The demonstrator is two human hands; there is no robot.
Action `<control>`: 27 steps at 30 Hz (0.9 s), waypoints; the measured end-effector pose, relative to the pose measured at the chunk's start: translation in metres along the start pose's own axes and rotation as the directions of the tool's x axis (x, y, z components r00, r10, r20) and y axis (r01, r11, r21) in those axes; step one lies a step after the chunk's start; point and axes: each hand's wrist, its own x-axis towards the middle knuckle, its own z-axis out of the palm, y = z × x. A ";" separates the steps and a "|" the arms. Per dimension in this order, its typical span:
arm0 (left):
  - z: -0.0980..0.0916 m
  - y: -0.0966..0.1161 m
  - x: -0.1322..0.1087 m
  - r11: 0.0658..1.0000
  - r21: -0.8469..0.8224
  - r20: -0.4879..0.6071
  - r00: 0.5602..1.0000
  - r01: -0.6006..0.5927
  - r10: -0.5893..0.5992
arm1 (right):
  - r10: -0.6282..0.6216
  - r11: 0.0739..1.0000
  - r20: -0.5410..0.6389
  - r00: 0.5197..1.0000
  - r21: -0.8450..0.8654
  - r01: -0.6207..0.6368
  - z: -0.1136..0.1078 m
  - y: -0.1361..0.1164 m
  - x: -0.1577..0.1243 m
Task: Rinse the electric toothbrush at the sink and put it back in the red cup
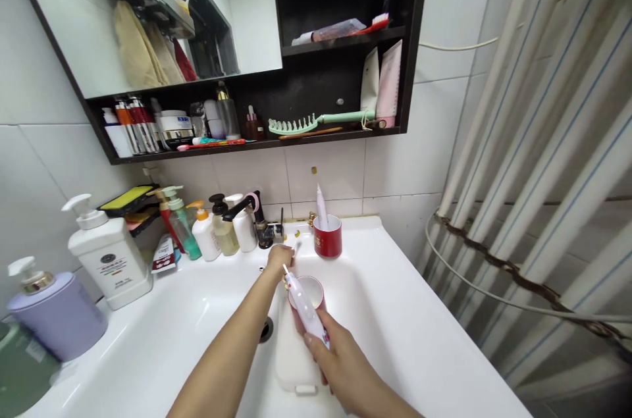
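My right hand (345, 365) is closed round the handle of a white and pink electric toothbrush (306, 306), whose tip points up and left. Right behind the toothbrush is a red cup with a white inside (312, 291); whether the same hand also holds it is hidden. My left hand (279, 257) reaches over the white sink (405, 313) to the dark faucet (261, 220), fingers curled by its base. A thin white tip shows beside those fingers; I cannot make out what it is.
A second red cup (328, 237) with a white tube in it stands at the sink's back rim. Pump bottles (207, 234) line the back left, with a large white one (109, 257) and a lilac one (54, 309). A white box (293, 355) lies in the basin. A curtain (543, 174) hangs on the right.
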 end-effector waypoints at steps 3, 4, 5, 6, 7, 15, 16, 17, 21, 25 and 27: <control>-0.022 0.009 -0.031 0.993 -0.100 0.034 0.997 0.067 -0.064 | 0.062 0.998 0.035 0.997 0.020 -0.063 0.004 0.004 0.000; -0.028 0.011 -0.042 0.983 -0.156 0.057 0.994 0.098 -0.090 | 0.067 0.997 0.045 0.997 0.025 -0.069 0.007 0.005 -0.001; -0.034 0.012 -0.052 0.964 -0.226 0.090 0.988 0.140 -0.122 | 0.063 0.998 0.051 0.997 0.026 -0.065 0.009 0.006 -0.001; -0.038 0.013 -0.060 0.934 -0.304 0.128 0.980 0.187 -0.155 | 0.054 0.998 0.055 0.997 0.021 -0.055 0.011 0.007 -0.002; -0.040 0.013 -0.067 0.895 -0.380 0.167 0.969 0.234 -0.183 | 0.044 0.999 0.056 0.997 0.015 -0.045 0.012 0.007 -0.003; -0.036 0.008 -0.081 0.792 -0.534 0.212 0.954 0.296 -0.213 | 0.075 0.997 0.050 0.996 0.011 -0.076 0.015 0.007 -0.004; -0.035 0.008 -0.082 0.795 -0.535 0.200 0.957 0.286 -0.210 | 0.088 0.996 0.044 0.995 0.012 -0.089 0.015 0.007 -0.003; -0.035 0.008 -0.082 0.797 -0.537 0.189 0.961 0.275 -0.204 | 0.098 0.995 0.038 0.995 0.016 -0.098 0.015 0.007 -0.003; -0.030 0.006 -0.085 0.803 -0.548 0.163 0.971 0.236 -0.175 | 0.103 0.994 0.006 0.995 0.043 -0.103 0.019 0.011 -0.002; -0.024 0.002 -0.087 0.807 -0.557 0.124 0.981 0.193 -0.149 | 0.099 0.991 -0.008 0.995 0.091 -0.098 0.023 0.013 -0.003; -0.021 -0.001 -0.089 0.809 -0.559 0.103 0.984 0.180 -0.147 | 0.121 0.983 0.011 0.993 0.140 -0.122 0.025 0.012 -0.004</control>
